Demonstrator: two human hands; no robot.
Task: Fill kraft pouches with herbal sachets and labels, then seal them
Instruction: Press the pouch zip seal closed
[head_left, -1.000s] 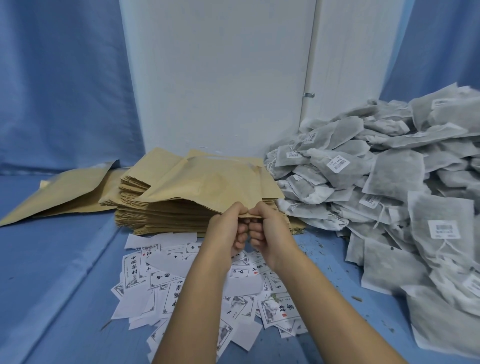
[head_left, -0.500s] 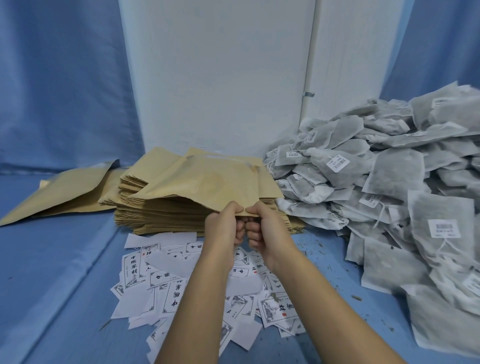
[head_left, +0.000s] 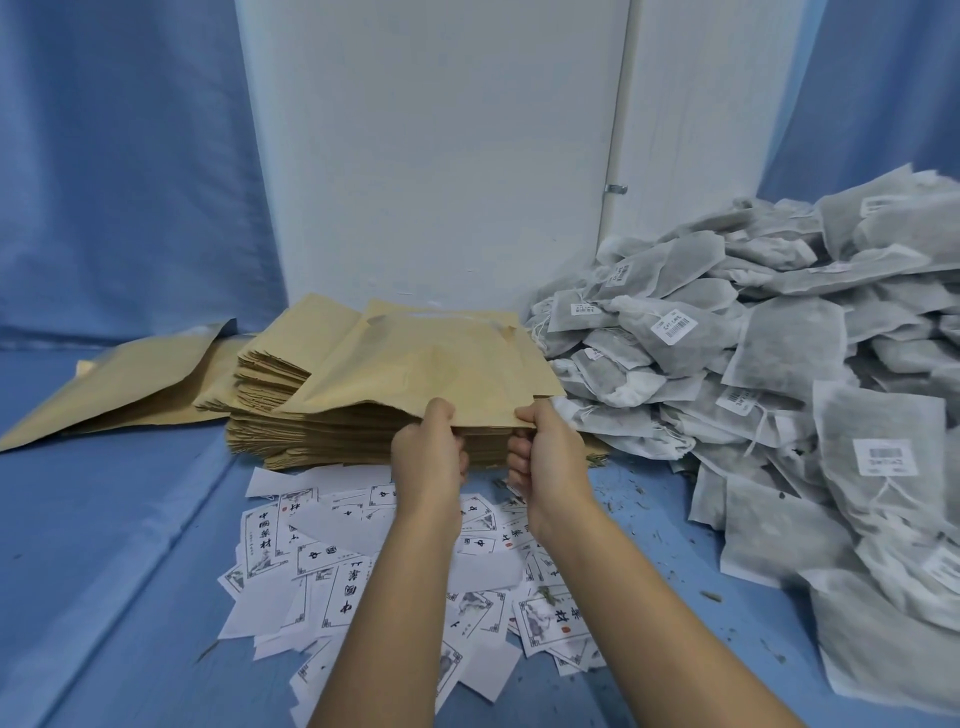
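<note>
Pinching near edge of top kraft pouch (head_left: 426, 364) with left hand (head_left: 430, 457) and right hand (head_left: 551, 460) side by side, thumbs on top, fingers curled under, front edge raised off pouch stack (head_left: 358, 441) at mid back of blue-covered tabletop (head_left: 104, 545). Seeing printed labels (head_left: 265, 535) scattered toward near edge under the forearms, grey sachet heap (head_left: 779, 364) filling right side, loose pouches (head_left: 119, 387) flat at left back. Behind that, white wall panel (head_left: 441, 156) flanked by blue curtains (head_left: 119, 156).

Even, soft, bluish indoor light, faint shadows, sharp centre, wide-angle bending at edges.
</note>
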